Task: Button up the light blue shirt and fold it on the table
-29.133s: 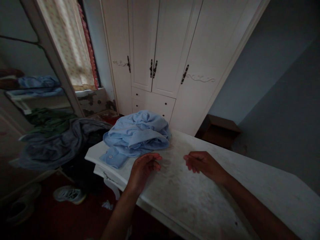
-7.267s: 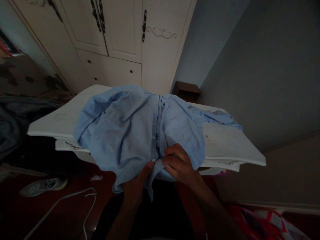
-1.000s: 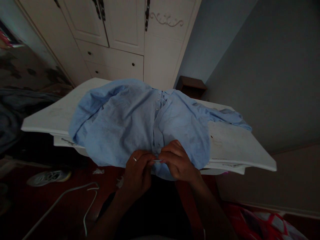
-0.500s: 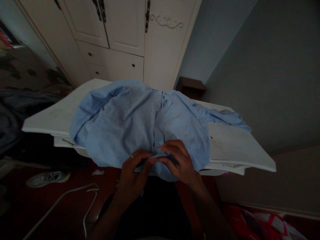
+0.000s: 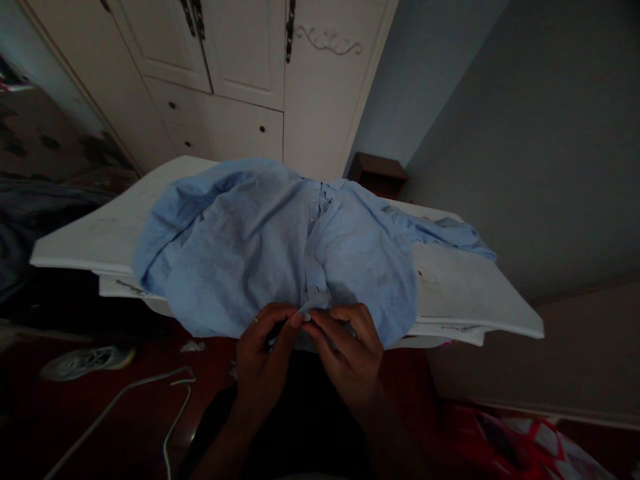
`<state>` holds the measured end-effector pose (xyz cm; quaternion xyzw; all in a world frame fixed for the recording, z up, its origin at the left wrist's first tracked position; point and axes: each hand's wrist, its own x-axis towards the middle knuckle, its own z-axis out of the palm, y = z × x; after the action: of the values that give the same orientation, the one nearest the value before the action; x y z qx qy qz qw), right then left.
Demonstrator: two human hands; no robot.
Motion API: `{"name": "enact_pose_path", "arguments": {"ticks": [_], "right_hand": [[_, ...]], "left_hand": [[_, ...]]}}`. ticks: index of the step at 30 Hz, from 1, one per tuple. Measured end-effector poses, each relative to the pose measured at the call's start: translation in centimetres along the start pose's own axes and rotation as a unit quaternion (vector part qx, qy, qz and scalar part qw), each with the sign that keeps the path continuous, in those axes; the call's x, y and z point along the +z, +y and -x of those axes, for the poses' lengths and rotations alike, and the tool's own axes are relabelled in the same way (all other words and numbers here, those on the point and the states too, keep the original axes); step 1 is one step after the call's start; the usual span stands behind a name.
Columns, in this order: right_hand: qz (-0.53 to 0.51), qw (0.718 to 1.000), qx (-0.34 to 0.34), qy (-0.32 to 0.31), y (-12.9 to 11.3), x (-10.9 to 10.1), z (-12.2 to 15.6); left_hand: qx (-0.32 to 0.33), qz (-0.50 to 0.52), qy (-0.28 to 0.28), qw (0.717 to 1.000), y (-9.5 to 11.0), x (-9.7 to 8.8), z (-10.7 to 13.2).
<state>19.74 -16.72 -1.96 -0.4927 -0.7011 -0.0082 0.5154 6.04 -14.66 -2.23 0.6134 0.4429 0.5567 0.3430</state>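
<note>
White table (image 5: 465,287), blue shirt (image 5: 240,247) spread across, both hands pinching its placket (image 5: 315,277)

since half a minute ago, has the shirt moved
Yes, rightward: heaped before at the left end of the table, the shirt now spreads across its middle.

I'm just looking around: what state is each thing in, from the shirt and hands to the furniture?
Blue shirt: laid out, creased, upper front unfastened
Left hand: pinching the shirt's front edge
Right hand: pinching the shirt's front too
White button: between both hands' fingertips; fastened or not, unclear
White table: standing, partly covered by the shirt
Wardrobe doors: shut
Drawers: shut
Shoe: on the floor, unworn
</note>
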Motion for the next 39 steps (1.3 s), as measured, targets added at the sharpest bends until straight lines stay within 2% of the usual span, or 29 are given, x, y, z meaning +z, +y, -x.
{"name": "enact_pose_path", "arguments": {"ticks": [5,14,19,24,28,33,39], "right_hand": [[0.003,0.999,0.015,0.028,-0.6,0.3,0.2],[-0.040,0.998,0.045,0.028,-0.7,0.4,-0.1],[-0.107,0.984,0.140,0.033,-0.9,0.9,0.0],[-0.131,0.967,0.217,0.015,-1.6,1.0,-0.1],[-0.166,0.946,0.277,-0.010,-1.9,0.7,-0.3],[-0.255,0.893,0.368,-0.035,-1.4,0.3,-0.6],[-0.322,0.856,0.398,-0.067,-0.4,0.0,-0.5]], "left_hand": [[0.014,0.014,-0.015,1.000,-0.1,-0.2,0.1],[-0.012,0.027,-0.026,0.999,0.2,-0.3,-0.3],[-0.027,0.040,-0.025,0.999,-0.1,-0.1,-0.5],[-0.010,0.032,-0.014,0.999,-0.6,0.1,-0.3],[0.016,0.035,-0.022,0.999,-0.8,0.0,-0.2],[0.035,0.036,-0.027,0.998,-0.9,0.0,-0.3],[0.036,0.019,-0.017,0.999,-0.7,0.1,-0.1]]}}
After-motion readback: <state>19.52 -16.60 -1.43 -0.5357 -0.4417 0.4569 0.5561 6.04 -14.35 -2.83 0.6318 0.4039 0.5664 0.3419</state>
